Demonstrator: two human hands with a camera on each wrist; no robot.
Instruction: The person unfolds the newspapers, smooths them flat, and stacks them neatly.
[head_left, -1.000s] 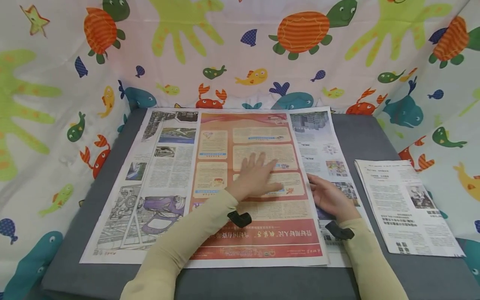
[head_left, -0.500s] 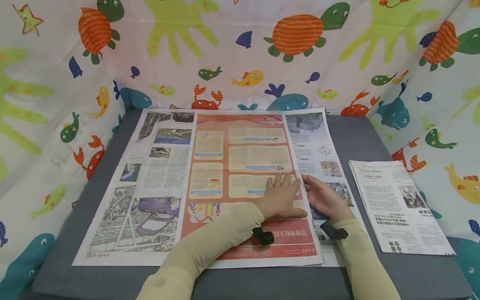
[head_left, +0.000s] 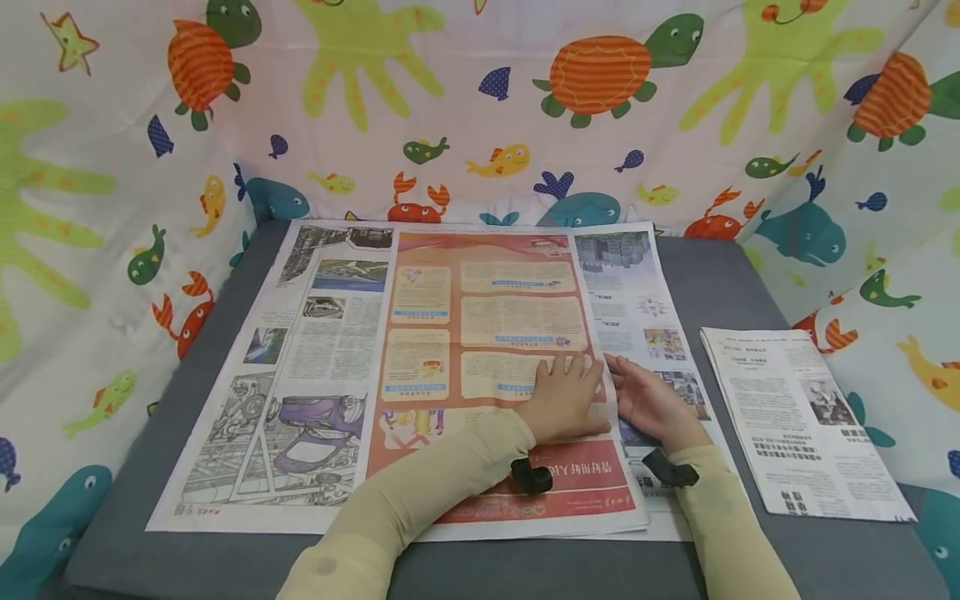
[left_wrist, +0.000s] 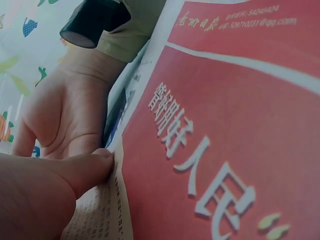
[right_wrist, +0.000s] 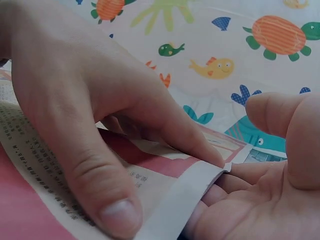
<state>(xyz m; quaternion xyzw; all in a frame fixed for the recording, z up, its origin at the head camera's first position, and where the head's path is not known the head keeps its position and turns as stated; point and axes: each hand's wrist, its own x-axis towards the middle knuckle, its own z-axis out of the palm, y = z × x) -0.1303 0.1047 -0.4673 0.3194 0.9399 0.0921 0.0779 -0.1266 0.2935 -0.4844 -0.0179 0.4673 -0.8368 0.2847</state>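
An orange-red printed newspaper page (head_left: pixel 517 325), folded to a narrow strip, lies over wider newspaper sheets. My left hand (head_left: pixel 566 400) rests on its right part with the fingers spread. In the right wrist view the left thumb (right_wrist: pixel 120 210) and forefinger lie on the paper, which bulges slightly between them. My right hand (head_left: pixel 656 400) is at the page's right edge, palm turned inward. The right wrist view shows its fingers (right_wrist: pixel 220 207) tucked beneath the white margin, fingertips hidden, while its thumb (right_wrist: pixel 272 115) stays raised off the paper.
Under the red strip, a newspaper sheet with drawings (head_left: pixel 300 433) shows at the left and a photo page (head_left: pixel 622 275) at the right. A separate folded newspaper stack (head_left: pixel 802 425) lies farther right on the grey table (head_left: pixel 570 571). A sea-animal curtain (head_left: pixel 450 92) surrounds the back and sides.
My left hand has slid right and nearer to me, from the middle of the red page to beside its right edge. The right hand has stayed at that edge.
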